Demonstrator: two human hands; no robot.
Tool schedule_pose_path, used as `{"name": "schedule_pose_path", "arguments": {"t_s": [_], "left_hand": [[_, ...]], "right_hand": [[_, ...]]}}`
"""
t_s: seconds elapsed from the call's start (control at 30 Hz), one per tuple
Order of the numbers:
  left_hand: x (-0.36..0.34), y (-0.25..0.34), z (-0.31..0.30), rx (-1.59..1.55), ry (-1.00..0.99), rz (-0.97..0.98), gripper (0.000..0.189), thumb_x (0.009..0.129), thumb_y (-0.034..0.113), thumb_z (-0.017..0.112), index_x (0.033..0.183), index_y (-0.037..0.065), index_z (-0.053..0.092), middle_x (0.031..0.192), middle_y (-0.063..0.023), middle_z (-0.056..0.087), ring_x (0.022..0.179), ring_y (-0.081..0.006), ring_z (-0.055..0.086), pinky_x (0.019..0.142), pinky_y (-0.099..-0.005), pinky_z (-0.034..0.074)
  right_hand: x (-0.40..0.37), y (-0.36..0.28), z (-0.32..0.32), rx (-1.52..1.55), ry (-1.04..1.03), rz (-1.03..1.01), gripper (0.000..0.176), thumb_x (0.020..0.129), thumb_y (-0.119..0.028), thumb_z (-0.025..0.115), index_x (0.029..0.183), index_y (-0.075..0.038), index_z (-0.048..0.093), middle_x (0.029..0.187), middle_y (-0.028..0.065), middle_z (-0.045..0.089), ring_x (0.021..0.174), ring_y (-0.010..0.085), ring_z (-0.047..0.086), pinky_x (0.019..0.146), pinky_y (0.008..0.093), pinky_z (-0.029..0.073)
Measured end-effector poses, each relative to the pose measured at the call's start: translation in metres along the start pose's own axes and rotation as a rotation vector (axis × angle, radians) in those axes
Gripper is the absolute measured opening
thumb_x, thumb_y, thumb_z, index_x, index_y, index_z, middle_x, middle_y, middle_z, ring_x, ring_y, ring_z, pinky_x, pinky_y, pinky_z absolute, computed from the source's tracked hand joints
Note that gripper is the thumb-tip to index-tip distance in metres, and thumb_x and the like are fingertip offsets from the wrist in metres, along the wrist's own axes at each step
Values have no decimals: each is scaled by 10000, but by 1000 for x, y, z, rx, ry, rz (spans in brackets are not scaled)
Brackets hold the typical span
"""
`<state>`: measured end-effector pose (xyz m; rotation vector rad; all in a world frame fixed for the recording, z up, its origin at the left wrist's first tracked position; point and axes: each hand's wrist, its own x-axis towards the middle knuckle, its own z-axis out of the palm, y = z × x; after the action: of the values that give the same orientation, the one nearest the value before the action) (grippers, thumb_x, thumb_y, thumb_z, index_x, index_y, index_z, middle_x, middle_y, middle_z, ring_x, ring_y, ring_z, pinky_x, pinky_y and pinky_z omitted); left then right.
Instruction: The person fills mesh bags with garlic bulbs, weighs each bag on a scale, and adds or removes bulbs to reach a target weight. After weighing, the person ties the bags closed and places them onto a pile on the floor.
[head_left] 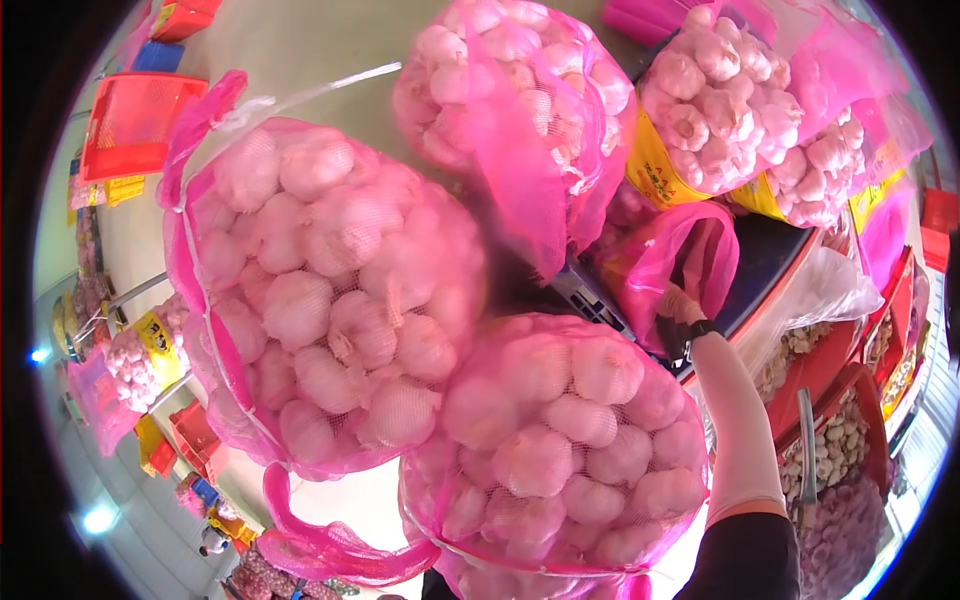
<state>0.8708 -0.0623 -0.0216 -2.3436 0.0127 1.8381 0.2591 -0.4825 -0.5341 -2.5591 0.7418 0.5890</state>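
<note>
At the right of centre, my right hand [679,305] is closed at the gathered top of a pink mesh bag [655,250]; its fingertips are partly hidden by the netting. A pale sleeve covers the forearm, with a dark watch [685,340] at the wrist. Just below this hand sits a large pink mesh sack of garlic [570,440]. To the left stands another full garlic sack [330,300], tied with white cord near its top. A third garlic sack [520,80] lies above, its loose pink netting hanging down. My left hand is not in view.
Yellow-labelled bags of garlic [720,100] lie at the upper right, by a dark blue surface [765,275]. Red bins [850,400] with loose garlic line the right side. Red crates [140,125] and a smaller garlic bag [145,365] are at the left.
</note>
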Motion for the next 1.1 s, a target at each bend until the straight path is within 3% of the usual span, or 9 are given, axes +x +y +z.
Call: {"name": "schedule_pose_path", "arguments": {"t_s": [0.23,0.6,0.67,0.7,0.73,0.83,0.9,1.0,1.1], "left_hand": [[4,26,0,-209,80,-197,254,864,206,510,1044,32,556,911,-66,594,795,-140,577,671,-264,500],[-13,46,-4,-187,155,-44,232,859,244,531,1000,68,584,783,-51,596,677,-123,569,599,-246,476],[-12,47,-5,-195,132,16,235,857,250,531,997,69,585,779,-51,594,675,-126,567,597,-247,472],[-14,46,-6,-196,115,53,238,855,256,532,995,70,586,775,-51,593,672,-128,565,594,-247,469],[-14,48,-7,-188,94,69,238,855,256,532,995,70,586,775,-51,593,672,-128,565,594,-247,469],[-17,49,-7,-198,88,105,239,858,266,527,988,73,581,763,-42,587,678,-129,559,587,-245,456],[-24,48,-10,-231,69,147,248,860,271,524,985,64,577,758,-46,584,662,-128,552,572,-245,450],[-11,35,-19,-253,111,119,237,807,256,530,923,52,562,740,-73,593,639,-173,580,575,-293,465],[-29,38,-41,-245,97,213,228,801,242,527,871,31,579,710,-66,588,626,-156,570,552,-271,441]], "right_hand": [[37,-29,-59,866,109,285,328,794,-174,532,1121,-139,535,1122,16,561,1017,172,528,858,283,427],[-34,-29,-167,2054,301,557,417,767,-255,662,1133,-125,512,1079,40,568,951,177,555,825,274,445],[-56,-36,-197,2258,799,732,480,721,-275,724,1121,-121,509,1013,28,573,879,170,571,733,296,488],[-72,-41,-212,2339,983,628,300,785,-192,647,1054,-144,524,826,14,561,709,152,560,569,282,485],[-84,-47,-239,2375,1065,697,280,792,-227,639,1039,-159,526,795,8,544,695,150,552,552,278,483],[-121,-55,-266,2688,1103,265,310,777,-257,641,1053,-173,527,825,31,570,723,177,571,539,284,489],[-134,-69,-309,2648,820,-164,478,699,-266,701,1125,-172,504,999,50,564,810,231,565,575,292,476],[-151,-123,-410,2587,931,210,407,703,-271,675,1066,-177,515,931,49,546,760,242,542,546,281,444],[-151,-154,-467,2523,845,-56,441,691,-317,682,1059,-140,515,921,65,545,736,247,541,536,305,441]]}}
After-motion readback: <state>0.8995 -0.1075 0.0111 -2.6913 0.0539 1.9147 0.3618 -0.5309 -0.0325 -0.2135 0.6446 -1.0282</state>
